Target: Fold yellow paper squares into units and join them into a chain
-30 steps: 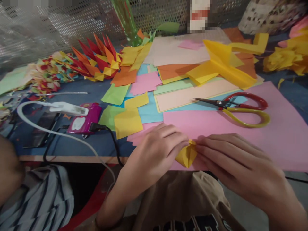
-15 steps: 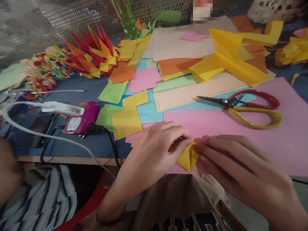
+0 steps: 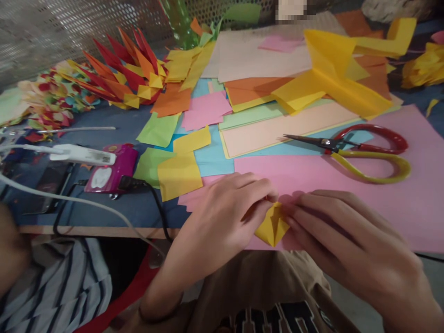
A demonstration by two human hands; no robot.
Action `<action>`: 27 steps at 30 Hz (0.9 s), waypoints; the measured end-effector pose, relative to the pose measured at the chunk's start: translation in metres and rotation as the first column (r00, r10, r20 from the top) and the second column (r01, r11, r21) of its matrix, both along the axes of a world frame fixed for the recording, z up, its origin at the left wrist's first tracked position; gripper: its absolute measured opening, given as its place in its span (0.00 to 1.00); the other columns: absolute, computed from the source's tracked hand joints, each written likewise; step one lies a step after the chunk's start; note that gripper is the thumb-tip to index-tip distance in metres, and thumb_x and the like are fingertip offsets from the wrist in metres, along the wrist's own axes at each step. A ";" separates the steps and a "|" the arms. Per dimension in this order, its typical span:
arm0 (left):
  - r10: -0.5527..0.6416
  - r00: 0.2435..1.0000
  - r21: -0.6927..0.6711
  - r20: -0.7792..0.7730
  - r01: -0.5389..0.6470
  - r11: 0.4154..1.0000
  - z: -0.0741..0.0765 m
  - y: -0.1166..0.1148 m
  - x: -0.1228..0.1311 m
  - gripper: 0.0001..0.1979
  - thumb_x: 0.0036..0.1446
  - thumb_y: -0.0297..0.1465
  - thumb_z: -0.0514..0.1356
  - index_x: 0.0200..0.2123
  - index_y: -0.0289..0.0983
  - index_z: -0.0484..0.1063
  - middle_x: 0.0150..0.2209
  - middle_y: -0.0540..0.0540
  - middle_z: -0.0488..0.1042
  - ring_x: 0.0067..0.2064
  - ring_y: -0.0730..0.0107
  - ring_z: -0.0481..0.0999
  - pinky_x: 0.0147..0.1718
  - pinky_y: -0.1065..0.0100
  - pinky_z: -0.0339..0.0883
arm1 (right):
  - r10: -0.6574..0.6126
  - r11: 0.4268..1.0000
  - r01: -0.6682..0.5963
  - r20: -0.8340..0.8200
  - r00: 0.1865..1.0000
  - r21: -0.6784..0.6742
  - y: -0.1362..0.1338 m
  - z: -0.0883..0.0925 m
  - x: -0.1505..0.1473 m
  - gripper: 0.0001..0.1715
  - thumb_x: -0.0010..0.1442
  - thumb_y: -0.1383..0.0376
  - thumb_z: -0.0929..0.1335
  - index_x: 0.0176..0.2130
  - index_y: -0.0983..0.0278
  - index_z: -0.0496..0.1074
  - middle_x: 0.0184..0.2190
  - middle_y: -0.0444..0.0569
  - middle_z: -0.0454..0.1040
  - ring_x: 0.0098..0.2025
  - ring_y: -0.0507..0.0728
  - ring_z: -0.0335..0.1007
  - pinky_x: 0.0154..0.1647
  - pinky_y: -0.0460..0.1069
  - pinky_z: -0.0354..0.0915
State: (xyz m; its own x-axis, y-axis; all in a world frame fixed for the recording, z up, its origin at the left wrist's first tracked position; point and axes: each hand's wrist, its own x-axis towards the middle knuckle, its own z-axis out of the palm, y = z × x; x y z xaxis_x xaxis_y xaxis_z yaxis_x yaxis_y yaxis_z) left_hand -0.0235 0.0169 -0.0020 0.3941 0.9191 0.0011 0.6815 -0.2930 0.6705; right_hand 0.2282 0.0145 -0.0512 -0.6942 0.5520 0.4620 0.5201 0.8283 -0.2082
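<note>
A small folded yellow paper piece (image 3: 273, 226) sits at the near edge of the table, on a large pink sheet (image 3: 350, 185). My left hand (image 3: 222, 217) pinches its left side with curled fingers. From the right, my right hand (image 3: 343, 236) presses on the same piece with its fingertips together. Both hands hold it between them; most of the fold is hidden under my fingers.
Red-and-yellow-handled scissors (image 3: 360, 150) lie on the pink sheet behind my hands. Loose coloured paper squares (image 3: 178, 173) and sheets cover the middle. Spiky red, orange and yellow folded models (image 3: 128, 74) stand far left. A magenta device (image 3: 109, 172) with cables lies left. Another person's striped sleeve (image 3: 58, 286) shows lower left.
The view has shifted slightly, so the table's things sit a little higher and to the right. My fingers have worked the yellow piece, which has turned slightly between them.
</note>
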 end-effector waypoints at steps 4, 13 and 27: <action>0.010 1.000 0.023 0.023 -0.010 1.000 -0.003 0.000 0.000 0.05 0.76 0.25 0.62 0.43 0.40 0.73 0.39 0.56 0.76 0.42 0.75 0.73 0.43 0.69 0.63 | 0.006 1.000 -0.006 0.001 1.000 -0.005 -0.001 -0.003 0.002 0.18 0.70 0.72 0.73 0.58 0.69 0.78 0.60 0.54 0.79 0.60 0.65 0.77 0.68 0.62 0.71; -0.016 1.000 0.087 -0.021 0.018 0.996 -0.008 -0.004 -0.005 0.05 0.78 0.28 0.60 0.48 0.42 0.76 0.46 0.55 0.77 0.48 0.76 0.77 0.50 0.71 0.67 | 0.034 0.999 -0.034 -0.023 0.999 -0.015 0.001 -0.005 0.005 0.19 0.70 0.73 0.73 0.59 0.67 0.77 0.60 0.50 0.80 0.61 0.63 0.77 0.69 0.61 0.70; -0.033 0.928 0.427 -0.371 0.203 0.881 -0.017 -0.018 -0.022 0.09 0.80 0.30 0.57 0.58 0.40 0.73 0.54 0.46 0.78 0.55 0.58 0.75 0.52 0.58 0.74 | -0.005 1.000 0.004 -0.024 1.000 -0.020 0.001 -0.001 -0.001 0.21 0.70 0.72 0.73 0.61 0.70 0.77 0.60 0.52 0.78 0.60 0.63 0.74 0.69 0.60 0.69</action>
State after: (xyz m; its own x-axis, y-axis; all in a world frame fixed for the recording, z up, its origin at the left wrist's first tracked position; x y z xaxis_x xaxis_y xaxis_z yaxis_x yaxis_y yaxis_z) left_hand -0.0459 -0.0007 -0.0188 0.5522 0.7962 0.2473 0.7829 -0.5972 0.1746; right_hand 0.2272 0.0160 -0.0522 -0.6806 0.5642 0.4674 0.5184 0.8216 -0.2370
